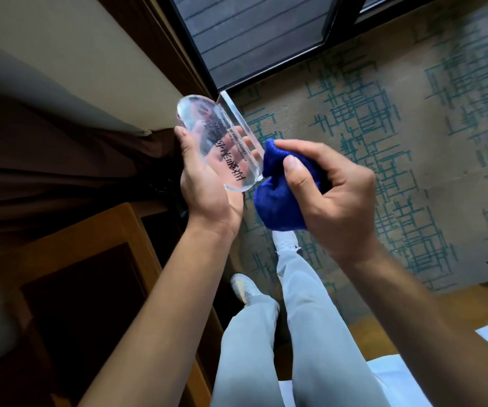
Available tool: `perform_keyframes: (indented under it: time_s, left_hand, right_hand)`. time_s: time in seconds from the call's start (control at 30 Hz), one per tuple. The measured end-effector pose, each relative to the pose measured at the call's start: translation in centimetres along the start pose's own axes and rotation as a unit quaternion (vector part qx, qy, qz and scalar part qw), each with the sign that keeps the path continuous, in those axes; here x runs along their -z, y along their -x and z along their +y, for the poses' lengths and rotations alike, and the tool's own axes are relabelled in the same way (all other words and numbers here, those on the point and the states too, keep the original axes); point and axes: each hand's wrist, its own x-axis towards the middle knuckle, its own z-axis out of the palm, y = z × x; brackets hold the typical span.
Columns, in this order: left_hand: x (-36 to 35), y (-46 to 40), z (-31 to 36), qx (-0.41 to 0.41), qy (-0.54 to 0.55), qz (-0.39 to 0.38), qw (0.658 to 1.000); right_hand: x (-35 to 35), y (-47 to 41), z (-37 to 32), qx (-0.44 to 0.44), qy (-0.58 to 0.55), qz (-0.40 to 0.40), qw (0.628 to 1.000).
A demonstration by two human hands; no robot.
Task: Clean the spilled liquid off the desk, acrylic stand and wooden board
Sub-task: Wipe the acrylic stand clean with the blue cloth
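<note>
— While the acrylic stand [222,142] is lifted off any surface, above the carpeted floor [413,127], what counts most in wiping it?

— Steady support. The left hand [204,183] cradles it from beneath, palm up, fingers curled round its far long edge, so the printed face tilts towards the wearer. The right hand [333,189] is closed on a bunched blue cloth [278,201], which touches the stand's near end and right edge.

— So where should the cloth go?

— I'd judge along the whole flat face and then round the rim, in overlapping strokes, turning the cloth to a dry fold. Clear acrylic shows streaks readily, and a wet slab may slip, so the supporting fingers should stay at the edges.

— And the desk and wooden board?

— Neither can be identified for certain from here; they probably wait their turn.
</note>
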Motion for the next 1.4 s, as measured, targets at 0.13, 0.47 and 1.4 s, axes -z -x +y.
perform_keyframes:
  time_s: [0.13, 0.47, 1.4]
  left_hand:
    - [0.6, 0.1, 0.1, 0.000, -0.033, -0.051, 0.998]
    - [1.0, 0.7, -0.4, 0.034, -0.051, -0.098, 0.993]
    - [1.0, 0.7, -0.1, -0.248, -0.365, -0.127, 0.888]
  right_hand:
    - [0.2, -0.9, -0.8, 0.023, -0.035, -0.061, 0.997]
    - [-2.1, -1.3, -0.9, 0.138, 0.077, -0.147, 0.977]
    - [-1.6, -1.5, -0.3, -0.162, 0.004, -0.101, 0.982]
